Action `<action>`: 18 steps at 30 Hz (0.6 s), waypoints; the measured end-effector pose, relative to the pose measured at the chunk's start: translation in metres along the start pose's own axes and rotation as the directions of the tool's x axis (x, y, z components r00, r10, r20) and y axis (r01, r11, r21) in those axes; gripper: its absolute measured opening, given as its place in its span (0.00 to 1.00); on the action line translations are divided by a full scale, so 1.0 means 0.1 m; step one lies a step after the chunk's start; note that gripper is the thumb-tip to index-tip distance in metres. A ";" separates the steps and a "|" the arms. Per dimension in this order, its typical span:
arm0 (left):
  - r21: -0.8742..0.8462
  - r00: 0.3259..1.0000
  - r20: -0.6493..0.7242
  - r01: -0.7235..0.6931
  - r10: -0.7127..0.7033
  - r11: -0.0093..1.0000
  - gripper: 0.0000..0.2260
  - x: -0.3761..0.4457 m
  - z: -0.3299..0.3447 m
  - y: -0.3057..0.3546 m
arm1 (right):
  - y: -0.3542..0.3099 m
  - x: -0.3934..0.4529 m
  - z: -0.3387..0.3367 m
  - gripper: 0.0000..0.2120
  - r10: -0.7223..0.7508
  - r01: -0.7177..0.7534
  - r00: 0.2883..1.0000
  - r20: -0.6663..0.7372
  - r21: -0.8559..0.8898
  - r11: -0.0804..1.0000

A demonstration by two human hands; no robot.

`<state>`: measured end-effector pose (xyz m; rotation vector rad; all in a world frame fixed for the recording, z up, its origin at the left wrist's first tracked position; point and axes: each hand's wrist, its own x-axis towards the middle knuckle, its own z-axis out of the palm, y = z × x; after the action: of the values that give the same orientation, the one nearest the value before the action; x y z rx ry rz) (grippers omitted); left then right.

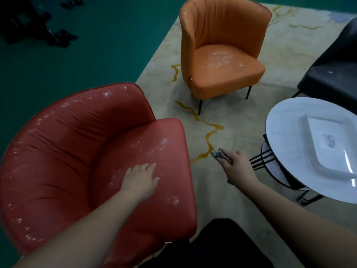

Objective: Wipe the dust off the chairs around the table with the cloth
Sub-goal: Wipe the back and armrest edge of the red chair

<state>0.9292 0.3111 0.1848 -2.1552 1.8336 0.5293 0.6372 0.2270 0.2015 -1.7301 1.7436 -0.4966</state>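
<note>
We see the left hand (141,177) flat, fingers straight, on the dusty red chair (83,161) seat; right hand (238,165) at 3 o'clock grips the crumpled cloth (220,154) above the rug (222,117)

left grip (141,176) flat, right grip (236,164) curled tight

Dim teal floor (87,55), beige rug (222,113) with yellow veins, dark seat (332,74) at right.
</note>
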 end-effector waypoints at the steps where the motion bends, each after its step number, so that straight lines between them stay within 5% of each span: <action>1: -0.006 1.000 -0.004 0.007 -0.007 1.000 0.27 0.05 -0.03 0.03 | -0.01 0.11 0.01 0.20 -0.015 0.015 1.000 0.012 -0.005 1.000; 10: -0.090 0.976 0.036 0.215 -0.213 0.972 0.27 0.74 -0.10 0.50 | 0.12 1.50 -0.18 0.19 -0.162 0.166 0.972 0.168 -0.011 0.986; 18: -0.344 0.838 0.072 0.530 -0.541 0.775 0.27 1.07 -0.10 1.16 | 0.04 2.67 -0.37 0.18 -0.373 0.411 0.862 0.343 -0.043 0.910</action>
<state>0.8307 0.1918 0.1516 -2.7833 1.0871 0.7242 0.6246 -0.0415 0.1818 -2.1281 1.2058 -0.2565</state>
